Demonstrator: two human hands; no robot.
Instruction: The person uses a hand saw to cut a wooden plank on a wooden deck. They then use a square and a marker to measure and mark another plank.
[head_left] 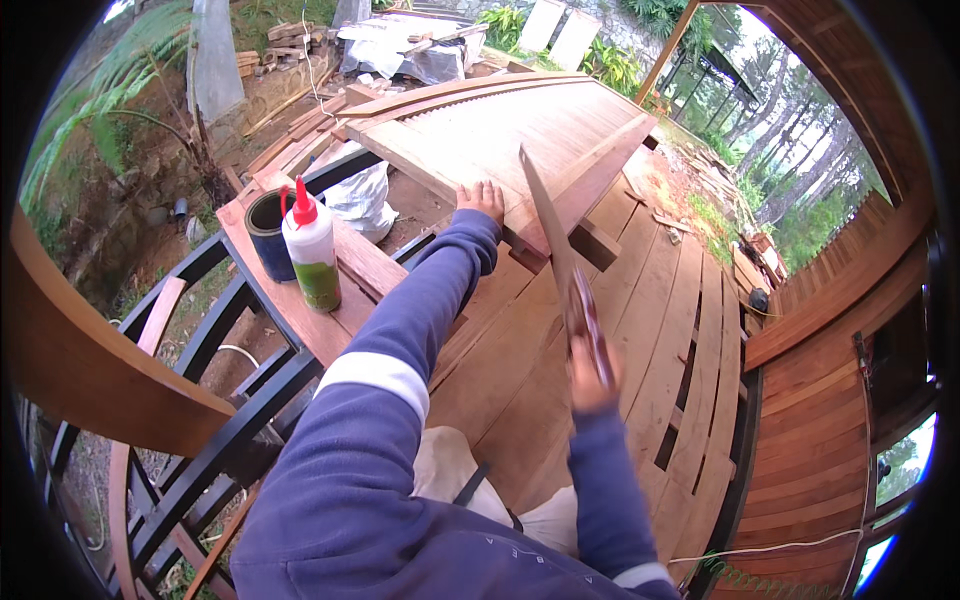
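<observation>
Grasping a handsaw (546, 210) with your right hand (595, 372), your left hand (482, 201) laid unclenched on a slatted wooden panel (520, 120), plank deck (640, 310) below, board wall (805, 460) rightward, trees (785, 150) beyond.

Upper garment: navy sweatshirt (400, 545), long-sleeved, small pale lettering (540, 560) across front. Left sleeve (415, 295) and right sleeve (610, 480): one white band (375, 374) each. Trousers (443, 462): beige, dark strap (472, 485) in front.

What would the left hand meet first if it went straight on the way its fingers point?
The slatted wooden panel: the left hand appears to rest at its near end, so it would likely slide onto the slats; exact height is hard to judge.
</observation>
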